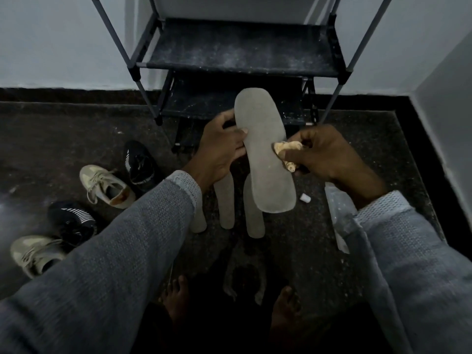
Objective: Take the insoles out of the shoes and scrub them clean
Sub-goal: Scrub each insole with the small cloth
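My left hand [219,146] grips a grey insole [265,159] by its left edge and holds it up over the floor. My right hand [329,154] pinches a crumpled beige cloth [286,149] against the insole's right edge. Three more grey insoles lie on the dark floor below: one [224,200] under my left wrist, one [251,210] partly behind the held insole, and one [200,221] mostly hidden by my left sleeve. Two beige sneakers [107,186] [35,254] and two black striped sneakers [140,164] [74,221] sit at the left.
A dark metal shoe rack [240,54] stands against the wall straight ahead. A small white cap [304,198] and a whitish flat packet [337,213] lie on the floor at the right. My bare feet [176,295] are at the bottom. Walls close in on the right.
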Motion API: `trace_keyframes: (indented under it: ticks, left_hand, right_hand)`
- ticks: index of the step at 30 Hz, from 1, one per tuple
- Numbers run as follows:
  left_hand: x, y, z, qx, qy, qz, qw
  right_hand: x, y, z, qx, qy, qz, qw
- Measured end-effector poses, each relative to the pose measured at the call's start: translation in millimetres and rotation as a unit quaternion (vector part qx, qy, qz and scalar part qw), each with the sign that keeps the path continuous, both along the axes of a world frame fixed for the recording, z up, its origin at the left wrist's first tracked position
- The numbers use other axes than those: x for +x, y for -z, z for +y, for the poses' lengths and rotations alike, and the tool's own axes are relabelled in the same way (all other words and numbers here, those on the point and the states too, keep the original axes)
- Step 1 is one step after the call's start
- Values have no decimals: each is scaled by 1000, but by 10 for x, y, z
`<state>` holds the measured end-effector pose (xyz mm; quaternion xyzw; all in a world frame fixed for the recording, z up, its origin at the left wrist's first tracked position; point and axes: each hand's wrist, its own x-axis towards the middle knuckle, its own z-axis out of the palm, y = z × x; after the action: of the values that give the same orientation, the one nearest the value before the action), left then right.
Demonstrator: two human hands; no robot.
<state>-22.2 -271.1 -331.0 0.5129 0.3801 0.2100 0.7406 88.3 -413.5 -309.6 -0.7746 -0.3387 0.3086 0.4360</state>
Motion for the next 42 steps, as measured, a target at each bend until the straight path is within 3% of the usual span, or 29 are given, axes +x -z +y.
trace_keyframes:
  ticks: [9,21,36,42]
  left_hand:
    - [185,421,-141,100,48,60,992]
    - [561,943,-195,27,94,77,992]
    - [948,1594,-277,-11,152,113,982]
    - [988,2138,-346,-10,173,173,970]
  right_hand:
    - [268,299,-186,-42,-1,-19,999]
    - [681,1048,-278,-40,24,-30,998]
    - [900,1936,-314,20,90,78,993]
    - [875,2475,-504,-3,105,104,989]
